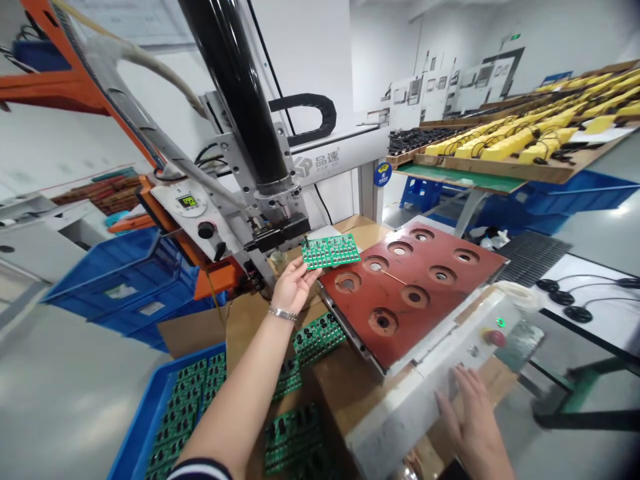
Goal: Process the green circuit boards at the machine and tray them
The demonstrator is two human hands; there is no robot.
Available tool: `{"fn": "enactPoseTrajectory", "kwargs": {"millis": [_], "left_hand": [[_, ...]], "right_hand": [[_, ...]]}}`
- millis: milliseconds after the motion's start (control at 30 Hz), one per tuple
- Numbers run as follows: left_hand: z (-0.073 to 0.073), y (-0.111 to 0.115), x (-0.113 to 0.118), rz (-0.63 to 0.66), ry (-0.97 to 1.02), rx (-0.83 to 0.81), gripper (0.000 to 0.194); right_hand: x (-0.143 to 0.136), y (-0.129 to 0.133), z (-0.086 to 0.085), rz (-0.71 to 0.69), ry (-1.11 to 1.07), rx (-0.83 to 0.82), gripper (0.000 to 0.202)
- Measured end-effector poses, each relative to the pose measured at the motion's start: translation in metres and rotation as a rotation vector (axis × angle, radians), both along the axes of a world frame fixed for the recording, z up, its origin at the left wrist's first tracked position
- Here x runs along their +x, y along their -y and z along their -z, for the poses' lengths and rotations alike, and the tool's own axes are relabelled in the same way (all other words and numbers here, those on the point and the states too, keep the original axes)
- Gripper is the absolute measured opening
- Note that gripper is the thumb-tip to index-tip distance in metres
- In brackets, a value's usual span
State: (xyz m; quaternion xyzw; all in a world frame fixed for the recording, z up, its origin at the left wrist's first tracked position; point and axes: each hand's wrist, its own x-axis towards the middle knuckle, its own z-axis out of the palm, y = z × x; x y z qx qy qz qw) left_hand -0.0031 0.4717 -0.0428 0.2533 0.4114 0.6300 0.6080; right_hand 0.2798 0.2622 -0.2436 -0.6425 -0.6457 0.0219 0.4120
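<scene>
My left hand [293, 287] is closed on the near left corner of a green circuit board [331, 251], raised in front of the machine head [280, 230]. The board carries rows of small components. My right hand [470, 407] lies with fingers extended on the white front panel [425, 393] of the machine, below a red button [495, 337] and a green-lit button [501, 323]. Between the hands is a reddish-brown fixture plate [395, 267] with several round recesses. More circuit boards [320, 337] lie beneath my left forearm.
At the lower left a blue bin [131, 427] holds stacked green boards. Stacked blue crates [125, 287] stand farther left. A controller with a display [187, 202] is beside the machine column. On the right are a table with black cabled discs [563, 298] and trays of yellow parts [500, 137].
</scene>
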Motion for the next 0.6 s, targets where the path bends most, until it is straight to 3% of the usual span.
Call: {"fn": "enactPoseTrajectory", "kwargs": {"millis": [600], "left_hand": [[0.0004, -0.0035, -0.0005, -0.026, 0.021, 0.026, 0.006]], "right_hand": [[-0.0015, 0.001, -0.0012, 0.004, -0.004, 0.004, 0.055]]}}
